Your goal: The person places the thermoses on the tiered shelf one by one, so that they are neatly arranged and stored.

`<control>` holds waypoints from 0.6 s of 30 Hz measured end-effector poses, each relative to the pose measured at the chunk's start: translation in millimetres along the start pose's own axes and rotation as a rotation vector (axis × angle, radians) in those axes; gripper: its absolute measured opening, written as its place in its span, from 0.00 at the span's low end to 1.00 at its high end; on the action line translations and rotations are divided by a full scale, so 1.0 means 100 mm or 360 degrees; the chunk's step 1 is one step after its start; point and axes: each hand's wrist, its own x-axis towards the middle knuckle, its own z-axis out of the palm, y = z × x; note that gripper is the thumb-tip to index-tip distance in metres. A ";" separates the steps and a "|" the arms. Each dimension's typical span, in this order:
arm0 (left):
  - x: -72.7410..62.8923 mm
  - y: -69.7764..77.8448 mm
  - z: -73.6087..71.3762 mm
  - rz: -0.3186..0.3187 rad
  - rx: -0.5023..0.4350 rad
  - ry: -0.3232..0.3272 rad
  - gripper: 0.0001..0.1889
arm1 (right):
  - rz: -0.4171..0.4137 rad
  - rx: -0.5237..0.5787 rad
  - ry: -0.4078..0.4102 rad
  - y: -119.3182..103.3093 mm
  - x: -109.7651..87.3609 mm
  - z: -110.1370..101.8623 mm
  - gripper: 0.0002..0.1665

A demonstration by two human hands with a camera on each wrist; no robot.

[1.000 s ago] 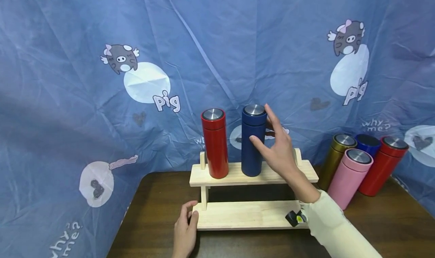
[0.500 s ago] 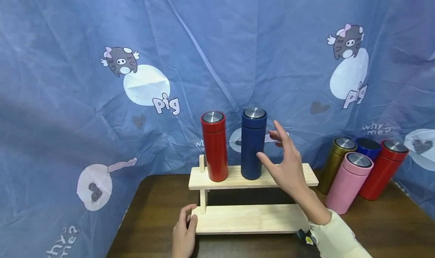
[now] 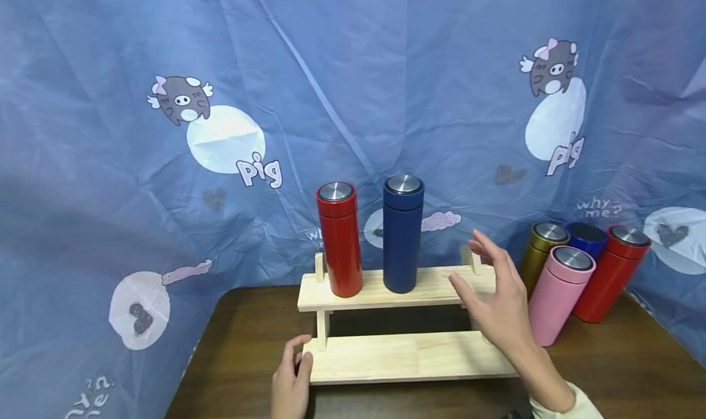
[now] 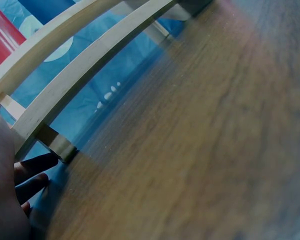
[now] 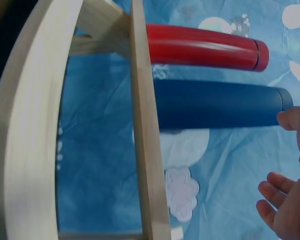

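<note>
A two-tier wooden rack stands on the table. On its upper shelf a red thermos bottle stands upright at the left, with a dark blue thermos bottle beside it. My left hand holds the left end of the lower shelf, its fingers reaching around that end near the foot. My right hand is in the air in front of the rack's right end, thumb and fingers spread with nothing between them. The right wrist view shows both bottles side by side beyond the shelf edge.
Right of the rack stand several more thermos bottles: a gold one, a pink one, a blue one and a red one. A blue printed cloth hangs behind the dark wooden table.
My right hand has come away from the dark blue thermos bottle, moving right and down. The bottle stays standing on the upper shelf. My left hand keeps its place at the rack's left end.
</note>
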 end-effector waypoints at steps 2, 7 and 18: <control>0.00 0.02 -0.01 -0.0034 0.0002 -0.0034 0.15 | -0.0016 -0.0019 0.0016 0.05 -0.03 -0.07 0.53; 0.00 0.04 -0.01 -0.0004 0.0007 -0.0037 0.15 | -0.0127 0.0013 0.0125 0.17 -0.04 -0.21 0.46; -0.02 0.01 0.00 0.0085 0.0015 0.0022 0.15 | -0.0225 -0.0163 0.0595 0.23 0.01 -0.46 0.38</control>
